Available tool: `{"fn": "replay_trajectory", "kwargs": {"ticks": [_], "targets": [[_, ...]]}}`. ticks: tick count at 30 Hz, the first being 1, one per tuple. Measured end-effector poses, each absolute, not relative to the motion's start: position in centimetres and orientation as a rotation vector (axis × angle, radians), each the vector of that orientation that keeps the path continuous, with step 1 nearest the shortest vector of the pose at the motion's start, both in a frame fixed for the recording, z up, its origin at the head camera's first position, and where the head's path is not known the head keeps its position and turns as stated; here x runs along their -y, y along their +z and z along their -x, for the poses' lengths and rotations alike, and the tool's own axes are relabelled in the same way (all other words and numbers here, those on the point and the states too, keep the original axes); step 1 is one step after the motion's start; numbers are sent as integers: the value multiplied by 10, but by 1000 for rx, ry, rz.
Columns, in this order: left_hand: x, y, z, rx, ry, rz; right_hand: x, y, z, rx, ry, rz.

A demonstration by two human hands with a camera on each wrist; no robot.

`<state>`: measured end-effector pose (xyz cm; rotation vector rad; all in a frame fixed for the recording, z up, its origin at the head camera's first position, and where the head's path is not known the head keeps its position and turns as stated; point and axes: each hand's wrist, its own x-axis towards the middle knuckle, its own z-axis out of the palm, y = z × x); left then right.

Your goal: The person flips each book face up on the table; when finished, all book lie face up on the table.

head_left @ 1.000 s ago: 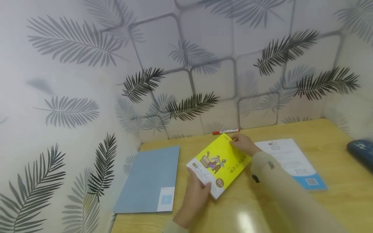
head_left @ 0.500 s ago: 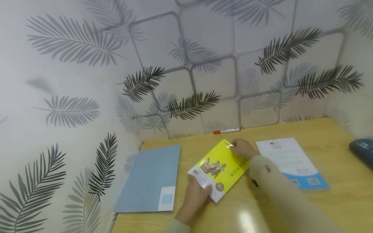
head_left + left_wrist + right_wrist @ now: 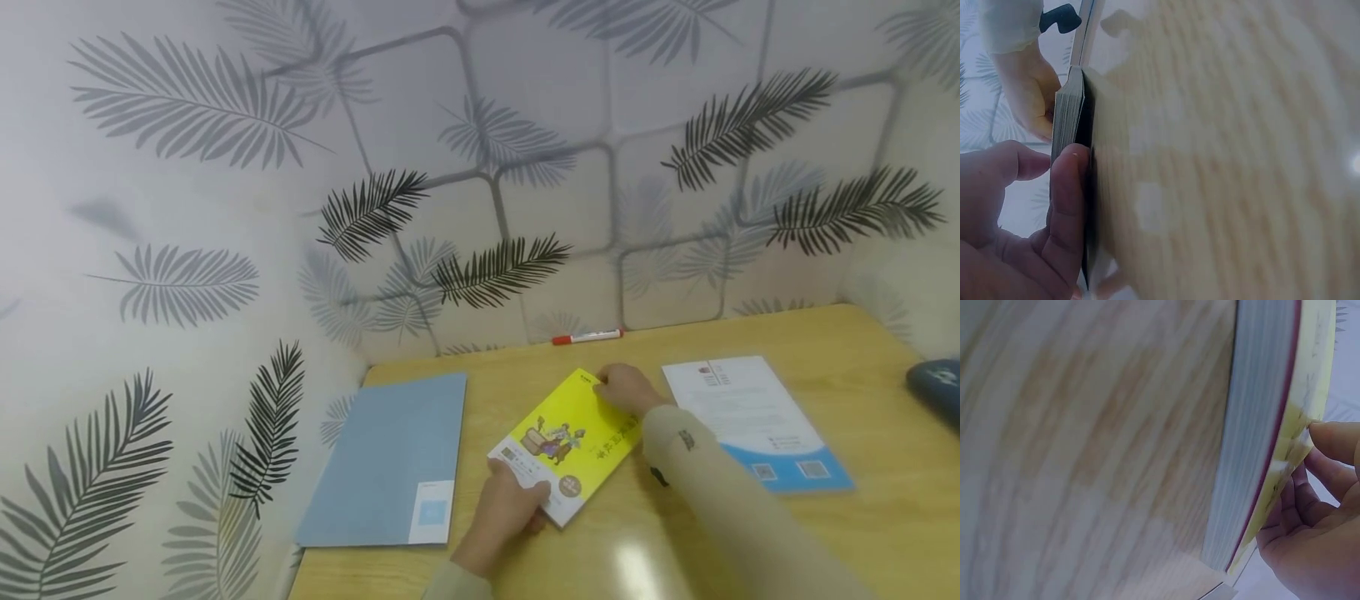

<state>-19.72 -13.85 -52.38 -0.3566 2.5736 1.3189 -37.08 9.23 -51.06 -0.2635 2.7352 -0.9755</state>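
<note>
A yellow book (image 3: 581, 433) with a white band and cartoon figures on its cover lies at a slant low over the wooden table; whether it touches the tabletop I cannot tell. My left hand (image 3: 506, 504) grips its lower left edge, thumb on one side and fingers on the other, by the page block (image 3: 1069, 119). At the far right edge, my right hand (image 3: 628, 389) pinches the yellow cover (image 3: 1291, 434) between thumb and fingers. The page block (image 3: 1260, 412) shows beside that hand, under a thin red line.
Left of the book lies a grey-blue folder (image 3: 390, 450) with a white label. A white and blue booklet (image 3: 750, 408) lies at right, partly behind the right sleeve. A red-capped marker (image 3: 587, 337) rests near the wall; a dark blue case (image 3: 936, 387) sits at the far right.
The book has come slightly lower and nearer to me, with both hands moving along with it. Both hands keep their hold; the folder, booklet and marker stay in place.
</note>
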Motion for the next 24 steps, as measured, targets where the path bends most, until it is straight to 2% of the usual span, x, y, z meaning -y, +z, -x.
{"fn": "replay_trajectory", "kwargs": {"ticks": [7, 13, 19, 24], "targets": [[140, -515, 197, -2712, 972, 372, -90, -510, 370, -2767, -905, 290], [148, -509, 197, -3026, 565, 249, -90, -506, 369, -2775, -829, 300], [152, -502, 209, -3110, 330, 167, -97, -487, 366, -2939, -382, 325], [154, -499, 216, -3076, 285, 138, -99, -468, 350, -2865, -112, 295]]}}
